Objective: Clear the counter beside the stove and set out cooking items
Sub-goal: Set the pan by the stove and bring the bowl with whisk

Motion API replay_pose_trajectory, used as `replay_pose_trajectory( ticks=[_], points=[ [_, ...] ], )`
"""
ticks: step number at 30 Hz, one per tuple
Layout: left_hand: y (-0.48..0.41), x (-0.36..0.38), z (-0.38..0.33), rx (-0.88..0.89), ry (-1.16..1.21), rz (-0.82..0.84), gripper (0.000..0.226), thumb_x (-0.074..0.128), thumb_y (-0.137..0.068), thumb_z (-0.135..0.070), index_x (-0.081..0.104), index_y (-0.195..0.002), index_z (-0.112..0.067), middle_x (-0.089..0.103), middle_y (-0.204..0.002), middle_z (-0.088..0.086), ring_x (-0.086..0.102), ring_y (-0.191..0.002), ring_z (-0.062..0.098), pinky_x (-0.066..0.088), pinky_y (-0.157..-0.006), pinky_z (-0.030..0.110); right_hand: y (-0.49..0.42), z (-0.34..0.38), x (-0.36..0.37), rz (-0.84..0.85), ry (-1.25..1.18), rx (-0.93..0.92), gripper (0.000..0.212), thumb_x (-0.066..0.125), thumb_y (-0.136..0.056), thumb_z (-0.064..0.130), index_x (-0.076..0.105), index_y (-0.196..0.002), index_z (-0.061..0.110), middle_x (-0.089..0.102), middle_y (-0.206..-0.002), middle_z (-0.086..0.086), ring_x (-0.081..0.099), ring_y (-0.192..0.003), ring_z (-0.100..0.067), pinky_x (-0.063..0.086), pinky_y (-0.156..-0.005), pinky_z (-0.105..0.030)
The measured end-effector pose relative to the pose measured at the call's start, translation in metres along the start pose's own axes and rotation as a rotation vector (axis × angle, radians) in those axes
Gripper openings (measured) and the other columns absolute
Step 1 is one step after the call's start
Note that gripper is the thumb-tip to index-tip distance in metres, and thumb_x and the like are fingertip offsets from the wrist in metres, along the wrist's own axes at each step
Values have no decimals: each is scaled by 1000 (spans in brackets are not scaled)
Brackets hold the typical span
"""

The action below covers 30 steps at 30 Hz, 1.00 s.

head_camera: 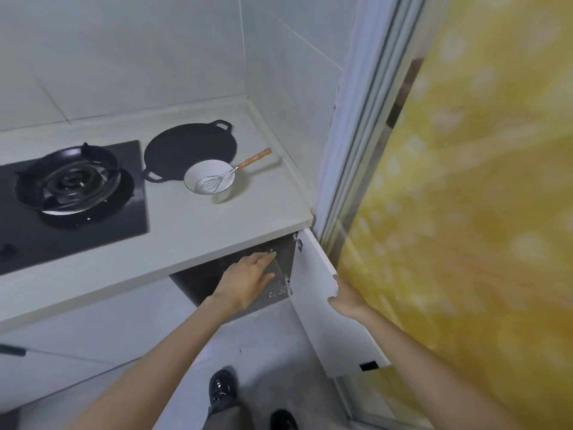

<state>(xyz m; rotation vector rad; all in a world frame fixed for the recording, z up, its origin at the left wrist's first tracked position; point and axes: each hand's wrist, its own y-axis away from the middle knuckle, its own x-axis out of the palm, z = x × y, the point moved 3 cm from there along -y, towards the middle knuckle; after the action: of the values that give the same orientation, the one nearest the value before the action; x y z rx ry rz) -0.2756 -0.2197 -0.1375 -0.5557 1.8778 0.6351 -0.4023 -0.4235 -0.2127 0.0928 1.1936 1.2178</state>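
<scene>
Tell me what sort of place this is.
A home kitchen, most likely: a gas burner is set into a pale counter, a black pan lies beside it, and a bowl holds a whisk.

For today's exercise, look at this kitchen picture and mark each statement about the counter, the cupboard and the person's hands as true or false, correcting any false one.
1. The whisk rests in the white bowl. True.
2. The black pan sits on the burner. False: it lies on the counter, right of the stove.
3. The right hand holds the edge of the open cupboard door. True.
4. The left hand is lifting the bowl. False: it reaches into the cupboard below the counter.
5. The whisk has a wooden handle. True.
</scene>
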Motion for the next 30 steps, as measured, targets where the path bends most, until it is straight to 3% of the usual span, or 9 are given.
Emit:
replay_pose_trajectory(
  ticks=[7, 11, 13, 16, 18, 21, 24, 27, 30],
  points=[
    [19, 23, -2, -33, -28, 70, 53, 36, -100, -38, 23, -149, -26, 29, -153, -2, 34, -137, 21, 37, -106, 36, 19, -23, 26, -8, 256, -38, 80, 53, -87, 24, 6, -152, 31, 11, -159, -4, 30, -136, -35, 41, -103, -38],
    [34, 29, 8, -47, -41, 98, 52, 36, -100, -38, 24, -149, -24, 29, -153, -1, 33, -137, 22, 36, -107, 37, 26, -15, 37, 6, 166, -13, 87, 53, -83, 24, -1, -150, 39, 12, -156, -9, 32, -134, -35, 47, -84, -32],
    [41, 27, 16, -61, -41, 103, 52, 36, -100, -37, 24, -149, -23, 29, -153, 0, 32, -137, 23, 36, -107, 39, 28, -6, 42, 17, 47, -25, 86, 52, -85, 23, -2, -151, 36, 16, -157, -7, 41, -129, -32, 46, -81, -30],
    [55, 22, 36, -99, -38, 89, 52, 36, -101, -36, 24, -150, -22, 28, -154, 1, 30, -139, 24, 34, -109, 38, 33, 13, 52, 45, -225, -36, 82, 53, -88, 17, 3, -153, 25, 20, -157, 0, 32, -139, -25, 36, -105, -32],
    [62, 18, 51, -128, -45, 76, 52, 36, -101, -36, 24, -150, -23, 25, -155, 1, 25, -141, 23, 29, -111, 36, 32, 28, 60, 60, -378, -31, 71, 53, -87, 14, 20, -149, 18, 35, -150, 0, 39, -133, -22, 35, -109, -36],
    [71, 10, 77, -173, -84, 59, 54, 34, -101, -36, 19, -151, -23, 15, -158, 2, 13, -145, 23, 18, -115, 36, 25, 54, 79, 153, -656, 74, 46, 47, -89, 10, 42, -135, 11, 47, -138, -4, 51, -119, -25, 45, -100, -36],
    [77, 2, 110, -230, -99, 55, 57, 34, -101, -38, 14, -152, -23, 10, -159, 4, 8, -147, 24, 13, -117, 39, 12, 84, 104, 248, -1019, 185, 39, 42, -92, 10, 47, -130, 8, 42, -144, -8, 55, -114, -32, 52, -84, -33],
    [82, -3, 141, -292, -110, 82, 65, 35, -98, -46, 6, -152, -25, -3, -160, 6, -3, -147, 27, 7, -119, 44, 5, 123, 118, 292, -1270, 240, 29, 33, -95, 8, 47, -121, 9, 38, -148, -4, 47, -127, -30, 43, -102, -46],
    [82, -5, 165, -323, -149, 98, 80, 39, -94, -54, -9, -151, -24, -16, -158, 8, -14, -146, 31, -2, -118, 47, -4, 160, 122, 279, -1350, 263, 41, 28, -95, 8, 40, -134, 7, 28, -154, -10, 30, -141, -27, 28, -114, -50]
  ],
)
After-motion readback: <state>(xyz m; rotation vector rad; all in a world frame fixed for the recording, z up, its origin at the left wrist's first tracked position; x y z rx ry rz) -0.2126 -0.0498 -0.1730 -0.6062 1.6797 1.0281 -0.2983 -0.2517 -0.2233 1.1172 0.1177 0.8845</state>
